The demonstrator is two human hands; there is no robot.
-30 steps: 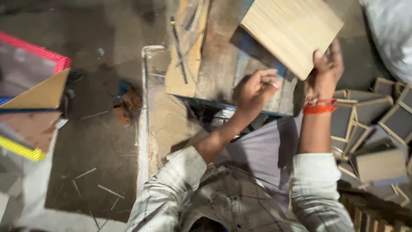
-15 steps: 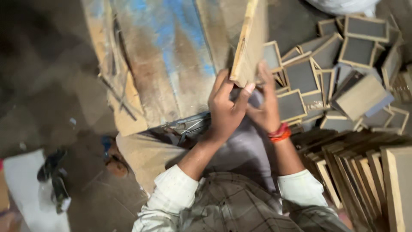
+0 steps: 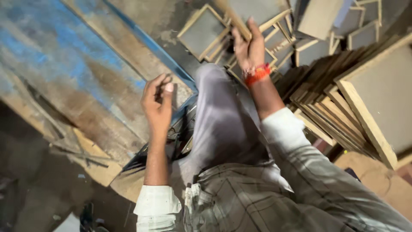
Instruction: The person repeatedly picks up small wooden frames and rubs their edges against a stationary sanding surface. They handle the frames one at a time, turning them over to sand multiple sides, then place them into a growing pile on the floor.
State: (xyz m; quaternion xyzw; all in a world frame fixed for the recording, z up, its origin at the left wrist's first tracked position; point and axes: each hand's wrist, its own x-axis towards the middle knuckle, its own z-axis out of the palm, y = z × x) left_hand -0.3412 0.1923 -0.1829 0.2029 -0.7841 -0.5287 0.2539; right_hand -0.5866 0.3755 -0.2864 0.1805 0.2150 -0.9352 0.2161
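Overhead, right hand (image 3: 249,47) grips a perhaps cut-off wooden frame (image 3: 234,17).

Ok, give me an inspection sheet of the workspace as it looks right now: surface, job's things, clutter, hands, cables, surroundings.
Surface: worn wooden workbench with blue paint streaks, lying at the person's left.
Job's things: flat wooden panel gripped edge-on at its lower end by the right hand.
Clutter: loose framed panels scattered on the floor beyond the knee; wood offcuts and slivers at the bench's edge.
Hands: right hand closed on the panel, red wrist thread showing; left hand raised over the bench, fingers pinched together, anything held too small to tell.
Cables: nothing seen.
Surroundings: stacked frames leaning at the right, dark floor.
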